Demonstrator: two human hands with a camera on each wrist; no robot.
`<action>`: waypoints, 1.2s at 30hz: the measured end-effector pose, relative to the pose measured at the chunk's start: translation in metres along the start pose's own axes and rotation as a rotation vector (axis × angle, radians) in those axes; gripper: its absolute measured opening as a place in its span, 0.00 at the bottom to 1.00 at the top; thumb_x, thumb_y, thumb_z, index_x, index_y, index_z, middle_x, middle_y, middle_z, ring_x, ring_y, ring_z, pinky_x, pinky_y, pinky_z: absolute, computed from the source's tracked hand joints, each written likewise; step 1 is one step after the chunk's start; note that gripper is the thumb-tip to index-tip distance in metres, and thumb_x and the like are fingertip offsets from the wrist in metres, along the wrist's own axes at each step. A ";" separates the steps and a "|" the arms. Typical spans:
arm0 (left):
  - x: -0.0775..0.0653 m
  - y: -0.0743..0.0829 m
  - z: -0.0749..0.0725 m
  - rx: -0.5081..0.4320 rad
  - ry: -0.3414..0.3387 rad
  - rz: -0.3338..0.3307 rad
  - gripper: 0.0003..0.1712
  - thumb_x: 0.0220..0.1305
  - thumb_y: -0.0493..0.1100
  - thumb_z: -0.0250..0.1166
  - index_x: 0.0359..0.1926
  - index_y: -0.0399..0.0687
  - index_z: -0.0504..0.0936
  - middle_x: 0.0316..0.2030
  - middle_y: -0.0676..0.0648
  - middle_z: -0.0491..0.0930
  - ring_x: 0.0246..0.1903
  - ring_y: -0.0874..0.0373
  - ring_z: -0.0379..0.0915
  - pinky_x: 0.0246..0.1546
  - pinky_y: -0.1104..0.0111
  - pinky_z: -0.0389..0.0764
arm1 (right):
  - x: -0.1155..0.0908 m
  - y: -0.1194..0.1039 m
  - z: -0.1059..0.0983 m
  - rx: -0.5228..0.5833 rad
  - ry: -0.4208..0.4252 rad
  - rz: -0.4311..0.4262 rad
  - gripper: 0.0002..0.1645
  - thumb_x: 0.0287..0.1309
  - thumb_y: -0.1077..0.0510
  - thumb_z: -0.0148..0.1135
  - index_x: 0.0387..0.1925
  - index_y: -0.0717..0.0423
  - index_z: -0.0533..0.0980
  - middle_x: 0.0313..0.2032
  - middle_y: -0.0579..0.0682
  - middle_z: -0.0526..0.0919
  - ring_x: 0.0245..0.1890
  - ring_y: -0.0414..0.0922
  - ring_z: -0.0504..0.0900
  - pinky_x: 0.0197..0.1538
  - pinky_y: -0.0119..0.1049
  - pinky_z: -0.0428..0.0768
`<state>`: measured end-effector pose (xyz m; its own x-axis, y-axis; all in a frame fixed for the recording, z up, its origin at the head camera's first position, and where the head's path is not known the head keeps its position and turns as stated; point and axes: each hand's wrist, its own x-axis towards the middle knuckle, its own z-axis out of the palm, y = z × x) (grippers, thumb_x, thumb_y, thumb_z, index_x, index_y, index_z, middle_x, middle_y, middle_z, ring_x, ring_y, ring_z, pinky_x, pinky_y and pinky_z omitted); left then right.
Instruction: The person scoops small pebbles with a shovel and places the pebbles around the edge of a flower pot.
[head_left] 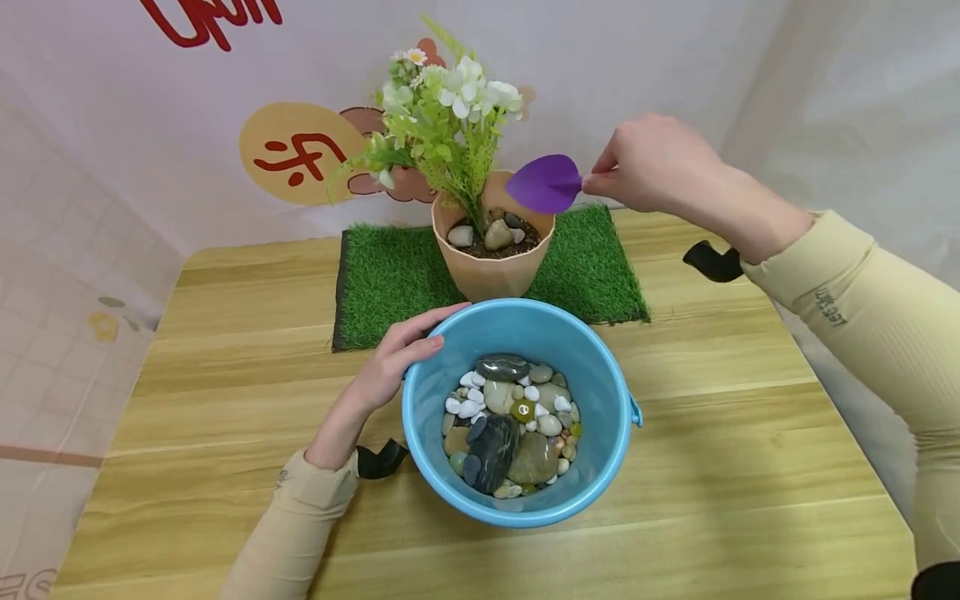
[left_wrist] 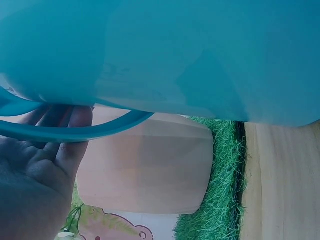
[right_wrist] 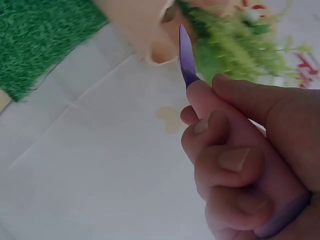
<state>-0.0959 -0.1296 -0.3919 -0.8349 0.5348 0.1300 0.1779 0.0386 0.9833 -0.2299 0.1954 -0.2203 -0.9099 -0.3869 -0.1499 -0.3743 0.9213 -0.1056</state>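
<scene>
My right hand (head_left: 648, 162) grips the pink handle (right_wrist: 250, 145) of a small garden trowel, its fingers curled round it. The trowel's purple blade (head_left: 546, 183) is raised over the right side of a peach flowerpot (head_left: 495, 275). Dark soil and several stones lie in the pot, with a white-flowered plant (head_left: 450, 125) standing upright. My left hand (head_left: 382, 367) holds the rim of a blue bucket (head_left: 517, 521), thumb over the edge and fingers against the outside, behind the bucket's handle (left_wrist: 100, 131). Several wet pebbles (head_left: 536, 457), white, grey and dark, cover the bucket's bottom.
The pot stands on a green turf mat (head_left: 390, 275), directly behind the bucket, on a wooden table (head_left: 712, 467). A printed white sheet (head_left: 637, 67) hangs behind the table. Black curved pieces (head_left: 712, 261) show beside each wrist.
</scene>
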 end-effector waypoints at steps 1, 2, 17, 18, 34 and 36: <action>0.001 0.000 0.000 0.001 -0.001 -0.002 0.32 0.77 0.39 0.48 0.77 0.31 0.64 0.71 0.26 0.71 0.61 0.67 0.81 0.57 0.69 0.86 | -0.007 -0.001 -0.001 0.004 0.007 -0.008 0.24 0.74 0.42 0.58 0.56 0.51 0.87 0.53 0.59 0.91 0.43 0.56 0.89 0.38 0.45 0.80; 0.001 0.000 0.000 0.005 -0.001 -0.003 0.32 0.77 0.39 0.48 0.77 0.31 0.65 0.72 0.26 0.71 0.61 0.67 0.81 0.57 0.69 0.86 | -0.014 -0.002 -0.001 0.007 0.015 -0.016 0.23 0.75 0.42 0.58 0.57 0.50 0.87 0.51 0.58 0.91 0.41 0.55 0.88 0.37 0.45 0.80; 0.001 0.000 0.000 -0.020 0.002 -0.010 0.32 0.76 0.38 0.47 0.77 0.30 0.64 0.71 0.26 0.71 0.59 0.69 0.82 0.55 0.68 0.87 | -0.113 -0.028 0.022 0.026 0.102 -0.233 0.14 0.68 0.43 0.69 0.47 0.42 0.91 0.30 0.41 0.93 0.24 0.37 0.86 0.33 0.45 0.86; 0.001 0.000 0.000 -0.024 0.001 -0.011 0.32 0.76 0.38 0.47 0.77 0.30 0.64 0.71 0.26 0.71 0.58 0.69 0.82 0.54 0.67 0.87 | -0.115 -0.030 0.026 0.023 0.106 -0.258 0.14 0.68 0.43 0.69 0.47 0.42 0.91 0.29 0.40 0.93 0.23 0.37 0.85 0.31 0.45 0.85; 0.001 0.002 0.001 -0.008 0.010 -0.020 0.32 0.76 0.38 0.47 0.77 0.28 0.64 0.71 0.25 0.70 0.59 0.72 0.80 0.55 0.69 0.86 | -0.123 -0.092 0.071 -0.226 0.028 -0.420 0.28 0.69 0.53 0.67 0.12 0.43 0.68 0.12 0.41 0.69 0.15 0.39 0.66 0.19 0.32 0.68; 0.001 0.002 0.001 -0.004 0.011 -0.023 0.32 0.76 0.38 0.47 0.77 0.28 0.64 0.71 0.25 0.70 0.59 0.72 0.81 0.56 0.69 0.86 | -0.122 -0.099 0.074 -0.284 0.054 -0.438 0.29 0.66 0.57 0.68 0.11 0.43 0.68 0.12 0.41 0.71 0.15 0.39 0.66 0.19 0.33 0.71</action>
<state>-0.0959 -0.1283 -0.3903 -0.8446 0.5242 0.1088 0.1563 0.0470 0.9866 -0.0688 0.1488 -0.2639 -0.6621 -0.7427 -0.1001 -0.7489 0.6509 0.1246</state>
